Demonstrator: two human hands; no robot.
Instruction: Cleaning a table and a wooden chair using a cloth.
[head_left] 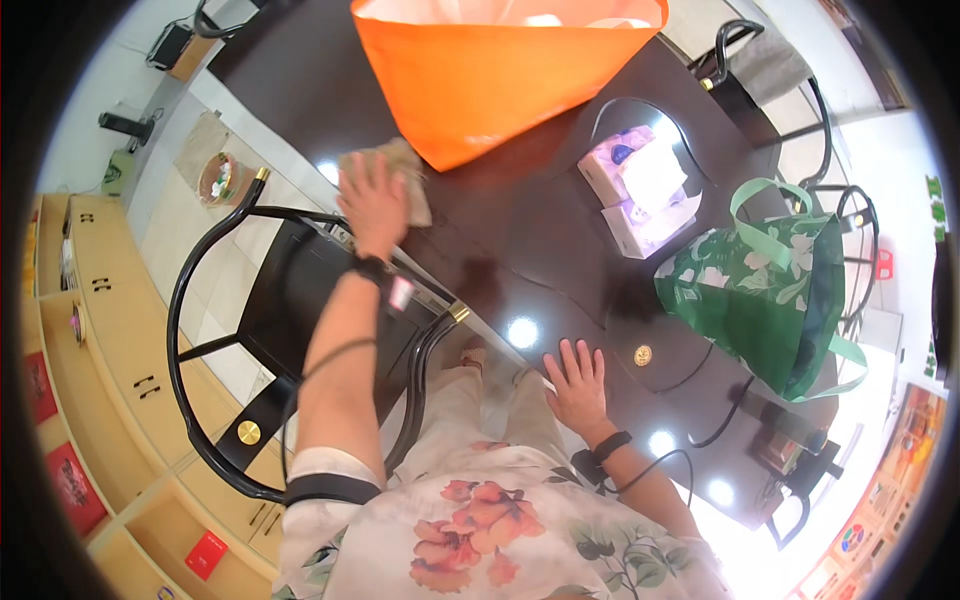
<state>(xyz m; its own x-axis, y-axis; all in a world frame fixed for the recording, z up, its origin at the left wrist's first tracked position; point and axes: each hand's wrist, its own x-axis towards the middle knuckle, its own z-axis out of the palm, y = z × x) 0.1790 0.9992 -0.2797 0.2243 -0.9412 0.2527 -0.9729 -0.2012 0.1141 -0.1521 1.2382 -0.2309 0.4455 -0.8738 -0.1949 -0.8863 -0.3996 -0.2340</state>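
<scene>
My left hand [375, 205] reaches forward and lies, fingers outstretched, on a beige cloth [412, 178] at the left edge of the dark table [520, 250]. The cloth is bunched under the palm and sticks out on the right side of the hand. Just beyond it stands a large orange bag [500, 85], its lower corner close to the cloth. My right hand [578, 390] rests flat on the near part of the tabletop, fingers spread, with nothing in it. A small round gold disc [643, 355] lies on the table to its right.
Tissue packs [640, 190] stand right of centre, beside a green floral bag [765, 290]. A black chair [290, 270] with curved arms stands close by my left arm. More chairs [770, 70] line the far right side. Wooden cabinets [120, 330] run along the left.
</scene>
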